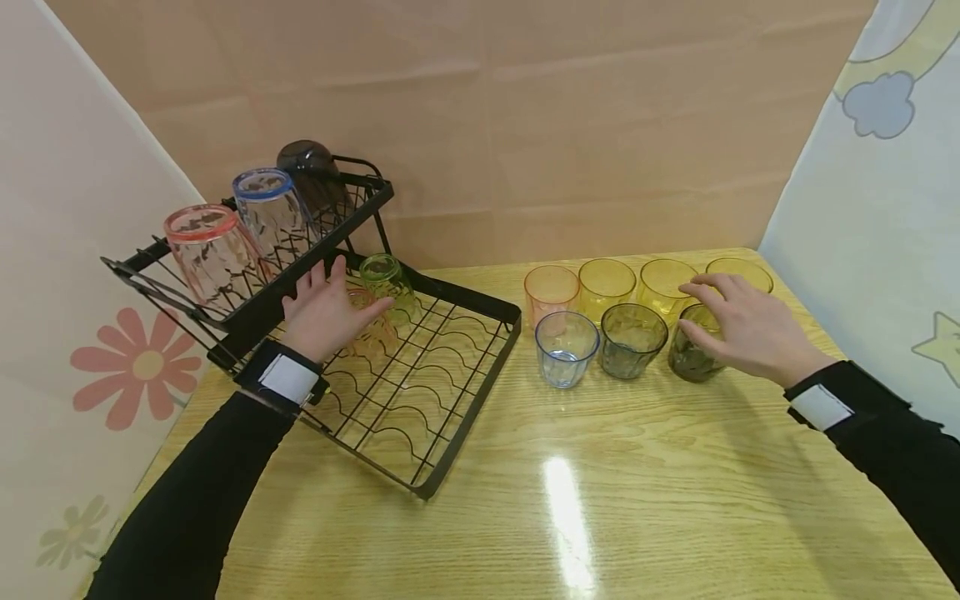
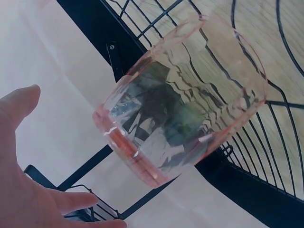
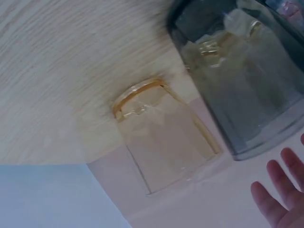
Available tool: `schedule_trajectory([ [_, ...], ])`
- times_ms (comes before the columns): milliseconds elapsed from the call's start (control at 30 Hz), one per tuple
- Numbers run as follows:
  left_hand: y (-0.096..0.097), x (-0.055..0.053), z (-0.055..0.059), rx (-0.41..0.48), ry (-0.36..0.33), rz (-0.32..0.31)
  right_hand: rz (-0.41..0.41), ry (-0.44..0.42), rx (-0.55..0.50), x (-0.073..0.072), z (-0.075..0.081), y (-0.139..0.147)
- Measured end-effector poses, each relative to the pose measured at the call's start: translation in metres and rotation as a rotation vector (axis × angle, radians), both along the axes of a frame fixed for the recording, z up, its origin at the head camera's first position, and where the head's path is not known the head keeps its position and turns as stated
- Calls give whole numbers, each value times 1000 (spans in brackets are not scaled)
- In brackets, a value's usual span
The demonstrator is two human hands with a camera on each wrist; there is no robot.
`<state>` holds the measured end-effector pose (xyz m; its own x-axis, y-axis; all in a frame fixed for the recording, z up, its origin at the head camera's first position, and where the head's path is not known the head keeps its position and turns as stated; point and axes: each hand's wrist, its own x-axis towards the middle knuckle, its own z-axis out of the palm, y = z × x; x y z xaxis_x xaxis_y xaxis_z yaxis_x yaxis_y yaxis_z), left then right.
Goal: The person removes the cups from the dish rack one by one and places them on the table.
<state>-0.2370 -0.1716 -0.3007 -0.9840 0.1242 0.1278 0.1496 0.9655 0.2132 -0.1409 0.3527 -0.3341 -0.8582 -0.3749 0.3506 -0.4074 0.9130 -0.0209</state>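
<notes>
My left hand (image 1: 326, 312) is over the lower tier of a black two-tier dish rack (image 1: 480, 400), fingers spread and holding nothing. Beside it, a pink-orange glass (image 1: 372, 329) stands upside down on the wires; the left wrist view shows this pinkish glass (image 2: 185, 95) apart from the left fingers (image 2: 71, 202). Behind that is an upturned green glass (image 1: 390, 287). On the right, my right hand (image 1: 750, 325) hovers by a dark grey glass (image 1: 692, 354), thumb and fingers apart around its rim. In the right wrist view, fingers (image 3: 280, 185) show a gap from the grey glass (image 3: 247, 90).
Upturned pink (image 1: 213, 258), blue-rimmed (image 1: 270, 217) and black (image 1: 315, 179) glasses stand on the upper tier. Near the right hand are a grey-green glass (image 1: 632, 346), a blue-rimmed glass (image 1: 566, 354), a pink glass (image 1: 551, 292) and yellow glasses (image 1: 606, 287), all upright on the wooden table (image 1: 675, 483).
</notes>
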Motion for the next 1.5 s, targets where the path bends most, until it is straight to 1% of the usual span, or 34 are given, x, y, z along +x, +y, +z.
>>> schedule_trajectory([
  [233, 4, -7, -1, 14, -37, 28, 6, -16, 10, 4, 9, -7],
  [433, 7, -17, -4, 13, -43, 49, 3, -20, 2, 7, 15, -11],
  [667, 10, -29, -16, -32, -124, 76, 12, -58, 45, 11, 28, -32],
  [800, 11, -34, -24, -35, -148, 79, 33, -55, 80, 12, 33, -44],
  [900, 13, -36, -29, -40, -160, 80, 52, -36, 101, 11, 37, -49],
  [1000, 13, -36, -31, -36, -179, 72, 74, -13, 113, 9, 43, -53],
  [1133, 14, -34, -30, -24, -211, 33, 93, 7, 128, 9, 50, -56],
  [1200, 14, -35, -30, -34, -215, 23, 92, 8, 134, 9, 53, -58],
  [1333, 15, -37, -30, -60, -210, 31, 91, 8, 138, 9, 57, -61],
  [1500, 11, -38, -32, -62, -162, 12, 88, -3, 141, 8, 59, -67],
])
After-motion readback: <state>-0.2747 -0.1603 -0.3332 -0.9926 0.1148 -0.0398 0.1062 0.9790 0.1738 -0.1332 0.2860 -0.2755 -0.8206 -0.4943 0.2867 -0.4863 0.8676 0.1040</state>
